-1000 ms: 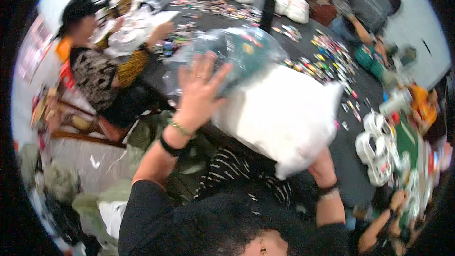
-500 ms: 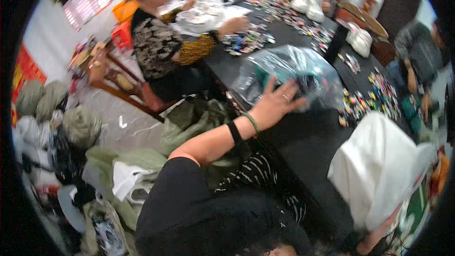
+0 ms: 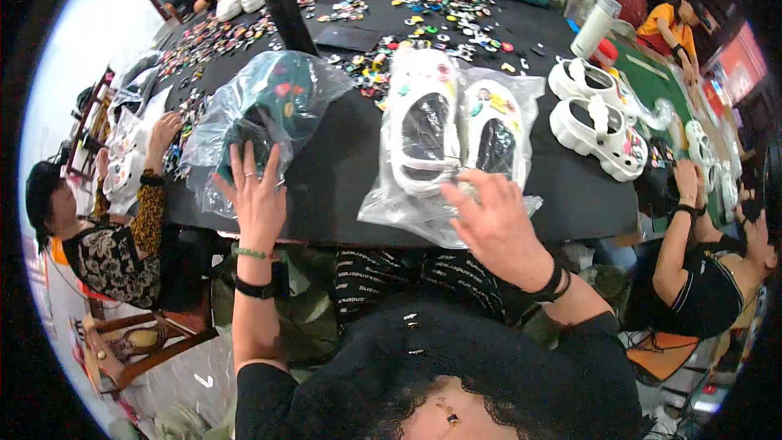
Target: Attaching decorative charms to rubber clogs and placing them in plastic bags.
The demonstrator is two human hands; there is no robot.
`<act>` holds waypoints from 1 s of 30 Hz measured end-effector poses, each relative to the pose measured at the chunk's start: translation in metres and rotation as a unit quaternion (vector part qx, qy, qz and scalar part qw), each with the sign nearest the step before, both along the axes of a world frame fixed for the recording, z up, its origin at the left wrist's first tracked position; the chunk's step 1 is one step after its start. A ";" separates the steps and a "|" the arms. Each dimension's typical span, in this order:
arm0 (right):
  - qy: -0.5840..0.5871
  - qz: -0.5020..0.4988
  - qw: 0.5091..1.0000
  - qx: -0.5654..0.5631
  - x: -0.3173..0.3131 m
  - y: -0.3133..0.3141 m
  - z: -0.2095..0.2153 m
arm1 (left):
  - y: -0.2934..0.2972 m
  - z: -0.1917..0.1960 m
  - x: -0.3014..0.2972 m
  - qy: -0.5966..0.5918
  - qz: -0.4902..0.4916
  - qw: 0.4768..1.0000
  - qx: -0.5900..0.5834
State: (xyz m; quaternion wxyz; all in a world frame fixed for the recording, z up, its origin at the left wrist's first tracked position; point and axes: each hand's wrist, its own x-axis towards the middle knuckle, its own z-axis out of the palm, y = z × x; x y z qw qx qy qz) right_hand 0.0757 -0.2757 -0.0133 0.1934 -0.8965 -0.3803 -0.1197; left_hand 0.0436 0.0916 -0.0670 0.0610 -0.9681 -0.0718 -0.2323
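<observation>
Black-sleeved arms [image 3: 257, 326] reach over the table [image 3: 334, 191]: the left hand [image 3: 259, 200] lies spread on bagged green clogs [image 3: 287, 102]; rightward, the half-curled right hand [image 3: 498, 224] meets bagged white clogs [image 3: 425, 118], whether pinching I cannot tell.

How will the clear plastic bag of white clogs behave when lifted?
The loose, crinkled clear plastic bag will probably flop, and its glossy film may slip; the white clogs inside look like moulded foam, so likely light for their size.
</observation>
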 end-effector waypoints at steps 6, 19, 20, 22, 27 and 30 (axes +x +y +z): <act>-0.040 0.032 0.989 0.140 0.013 0.010 0.009 | -0.053 0.034 -0.030 -0.128 -0.079 0.987 -0.061; -0.038 -0.049 0.997 0.040 0.015 0.011 0.035 | -0.149 0.027 -0.035 0.057 -0.520 0.800 -0.295; -0.030 -0.051 0.998 0.035 0.016 0.003 0.037 | -0.150 0.024 -0.034 0.063 -0.510 0.810 -0.282; -0.014 -0.058 0.998 0.027 0.016 -0.011 0.042 | -0.151 0.020 -0.032 0.069 -0.482 0.840 -0.240; -0.012 -0.008 0.995 0.102 0.001 -0.015 0.042 | -0.144 0.020 -0.021 0.023 -0.356 0.906 -0.229; -0.016 0.082 0.985 0.153 -0.009 0.011 0.029 | -0.128 0.026 -0.017 -0.068 -0.312 0.909 -0.267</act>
